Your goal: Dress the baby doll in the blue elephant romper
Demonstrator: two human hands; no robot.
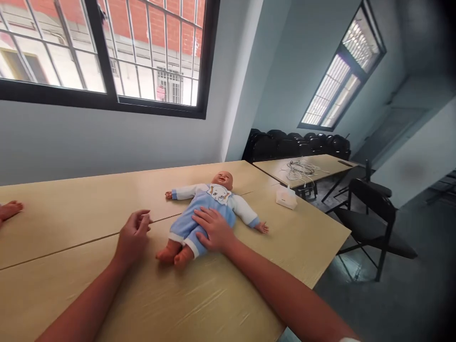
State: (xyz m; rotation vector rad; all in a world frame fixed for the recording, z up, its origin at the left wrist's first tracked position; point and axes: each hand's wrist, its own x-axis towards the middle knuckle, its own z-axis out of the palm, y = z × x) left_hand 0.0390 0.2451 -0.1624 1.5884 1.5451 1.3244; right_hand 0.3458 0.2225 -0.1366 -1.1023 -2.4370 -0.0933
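Observation:
A baby doll (203,213) in a blue and white outfit lies on its back on the wooden table (221,299), its head away from me and its arms spread. My right hand (213,230) rests on the doll's lower body with the fingers laid across the blue cloth. To the left of the doll's legs, my left hand (134,235) is over the table, apart from the doll. Its fingers are curled, with the thumb near the fingertips, and whether anything is between them is hidden.
A tissue pack (286,197) lies at the table's right. Another doll's foot (12,209) shows at the left edge. Behind stands a second table (331,164) with coiled cables (301,170). A black folding chair (374,218) is at the right, and stacked chairs (267,145) line the wall.

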